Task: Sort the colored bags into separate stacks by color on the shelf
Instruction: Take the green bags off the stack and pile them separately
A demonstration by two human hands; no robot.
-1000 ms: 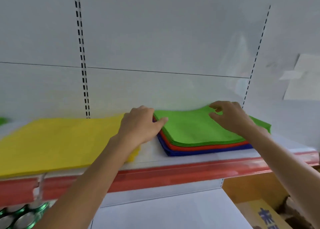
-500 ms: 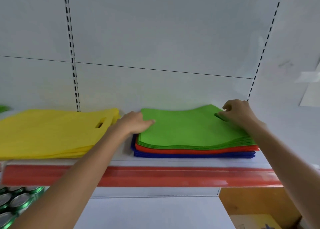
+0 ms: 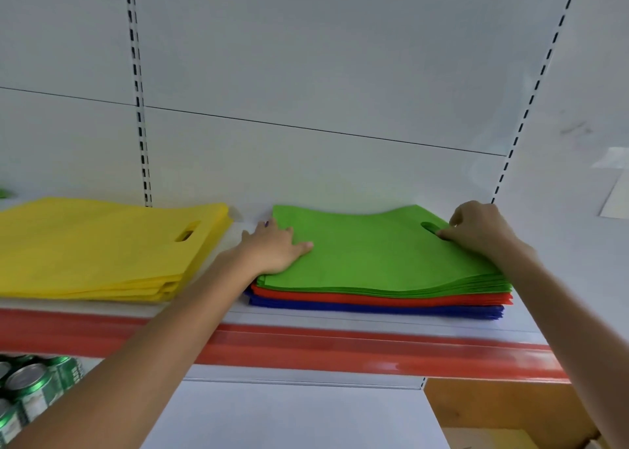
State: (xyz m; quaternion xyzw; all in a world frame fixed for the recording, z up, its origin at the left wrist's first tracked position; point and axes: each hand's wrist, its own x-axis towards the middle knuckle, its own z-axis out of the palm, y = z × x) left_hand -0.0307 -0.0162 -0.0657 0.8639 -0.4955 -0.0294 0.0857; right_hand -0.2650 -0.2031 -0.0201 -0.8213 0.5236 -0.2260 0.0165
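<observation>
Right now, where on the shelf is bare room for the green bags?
Shelf is bare in the narrow gap between yellow stack and mixed stack, but the left hand crosses it. A thin strip runs before both stacks. The right hand, gripping green bags, crowds the right end.

Soft, even light leaves only faint shadows. A pale sheen runs along the red shelf strip (image 3: 340, 346); wide-angle distortion tilts the slotted uprights (image 3: 532, 98).

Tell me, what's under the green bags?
Red bags lie under the green bags, and blue bags under those. Only their front edges show; the rest is covered.
</observation>
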